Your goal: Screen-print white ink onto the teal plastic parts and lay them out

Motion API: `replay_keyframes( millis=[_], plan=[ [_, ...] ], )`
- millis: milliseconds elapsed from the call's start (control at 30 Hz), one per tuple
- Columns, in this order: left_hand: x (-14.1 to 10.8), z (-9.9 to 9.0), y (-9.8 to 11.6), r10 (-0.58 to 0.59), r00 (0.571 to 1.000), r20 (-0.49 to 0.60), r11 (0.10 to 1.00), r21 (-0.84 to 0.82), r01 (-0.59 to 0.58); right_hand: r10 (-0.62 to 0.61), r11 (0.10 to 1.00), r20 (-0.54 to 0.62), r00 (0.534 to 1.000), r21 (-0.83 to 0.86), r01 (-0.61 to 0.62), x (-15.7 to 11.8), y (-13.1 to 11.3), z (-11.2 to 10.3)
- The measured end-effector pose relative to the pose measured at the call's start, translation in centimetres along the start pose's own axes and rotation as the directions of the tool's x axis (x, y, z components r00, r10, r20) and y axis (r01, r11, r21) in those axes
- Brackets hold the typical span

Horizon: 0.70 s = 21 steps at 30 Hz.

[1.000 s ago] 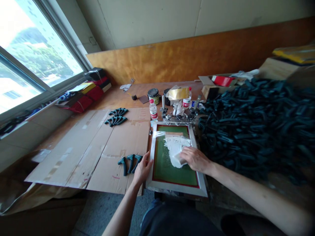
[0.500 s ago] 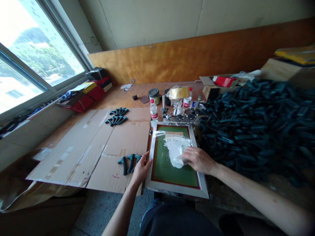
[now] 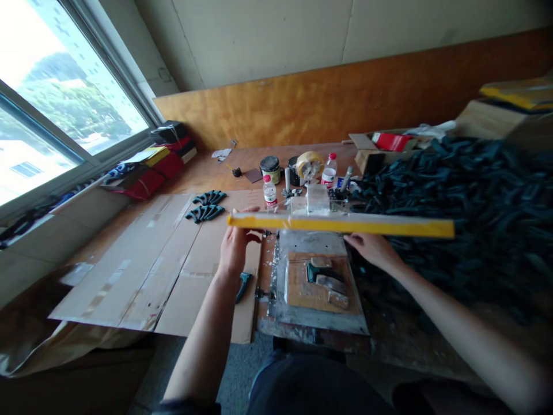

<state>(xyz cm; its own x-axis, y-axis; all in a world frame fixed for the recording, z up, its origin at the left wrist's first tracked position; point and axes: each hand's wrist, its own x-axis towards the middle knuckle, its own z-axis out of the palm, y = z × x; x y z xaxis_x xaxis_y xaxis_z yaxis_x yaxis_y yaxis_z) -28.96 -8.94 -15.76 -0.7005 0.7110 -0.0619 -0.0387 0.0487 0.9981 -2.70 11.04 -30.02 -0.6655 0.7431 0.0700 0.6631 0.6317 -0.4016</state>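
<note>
The dark handle piece point(image 3: 317, 270) is lying on the wooden board point(image 3: 298, 291), its long axis running left to right, slanting slightly toward the board's near right. Beyond the board, the frame point(image 3: 345, 223) is hanging tilted, its edge facing the person. The left hand point(image 3: 233, 251) is pinching the frame's left end; the right hand point(image 3: 374, 249) is reaching nearer the piece, its hold impossible to tell. Cardboard point(image 3: 129, 259) is flanking the board's left, the pile point(image 3: 432, 196) its right.
</note>
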Motion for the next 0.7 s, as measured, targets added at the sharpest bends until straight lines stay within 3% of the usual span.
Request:
replay_keyframes(
  millis=[100, 200, 267, 300, 367, 400, 433, 467, 533, 567, 633, 700],
  plan=[
    [2.6, 1.4, 1.4, 0.062, 0.998, 0.031, 0.996, -0.073, -0.059, -0.114, 0.993, 0.19, 0.975, -0.015, 0.119, -3.8, -1.0, 4.1],
    [1.7, 2.2, 0.1, 0.067, 0.993, -0.099, 0.992, -0.103, -0.077, -0.086, 0.99, 0.245, 0.966, -0.084, 0.11, -5.8, -3.3, 6.5],
    [-1.3, 2.8, -2.6, -0.12, 0.992, -0.037, 0.99, -0.086, 0.116, 0.01, 0.998, 0.198, 0.98, -0.061, 0.002, -6.6, -5.3, 6.7],
    [-3.4, 3.2, -4.3, -0.275, 0.96, 0.053, 0.96, -0.049, 0.277, 0.05, 0.999, 0.142, 0.989, -0.016, -0.049, -7.1, -6.5, 6.6],
    [-7.8, 4.1, -8.0, -0.604, 0.742, 0.291, 0.789, 0.092, 0.607, 0.058, 0.992, -0.005, 0.998, 0.111, -0.058, -8.3, -9.3, 6.1],
    [-9.8, 4.4, -9.6, -0.656, 0.685, 0.317, 0.737, 0.074, 0.672, 0.004, 0.984, -0.061, 0.998, 0.18, 0.007, -9.0, -10.6, 5.9],
    [-11.4, 4.5, -11.0, -0.678, 0.666, 0.31, 0.705, 0.021, 0.708, -0.09, 0.963, -0.088, 0.992, 0.246, 0.109, -9.6, -11.8, 5.5],
    [-12.5, 4.3, -12.2, -0.688, 0.676, 0.264, 0.69, -0.052, 0.722, -0.202, 0.925, -0.085, 0.976, 0.311, 0.219, -10.1, -12.5, 5.2],
    [-12.9, 2.3, -13.7, -0.682, 0.723, 0.112, 0.708, -0.148, 0.691, -0.363, 0.841, -0.055, 0.93, 0.411, 0.352, -10.7, -11.8, 4.4],
    [-12.5, 0.5, -14.3, -0.671, 0.742, 0.016, 0.733, -0.136, 0.666, -0.372, 0.834, -0.042, 0.927, 0.423, 0.354, -10.8, -10.2, 4.1],
    [-10.8, -4.5, -15.2, -0.611, 0.768, -0.192, 0.78, 0.02, 0.626, -0.261, 0.903, -0.017, 0.965, 0.35, 0.25, -11.0, -4.7, 3.7],
    [-9.2, -10.3, -15.9, -0.541, 0.737, -0.405, 0.673, 0.317, 0.668, -0.15, 0.971, 0.065, 0.987, 0.196, 0.134, -11.7, 2.7, 4.1]
  ],
)
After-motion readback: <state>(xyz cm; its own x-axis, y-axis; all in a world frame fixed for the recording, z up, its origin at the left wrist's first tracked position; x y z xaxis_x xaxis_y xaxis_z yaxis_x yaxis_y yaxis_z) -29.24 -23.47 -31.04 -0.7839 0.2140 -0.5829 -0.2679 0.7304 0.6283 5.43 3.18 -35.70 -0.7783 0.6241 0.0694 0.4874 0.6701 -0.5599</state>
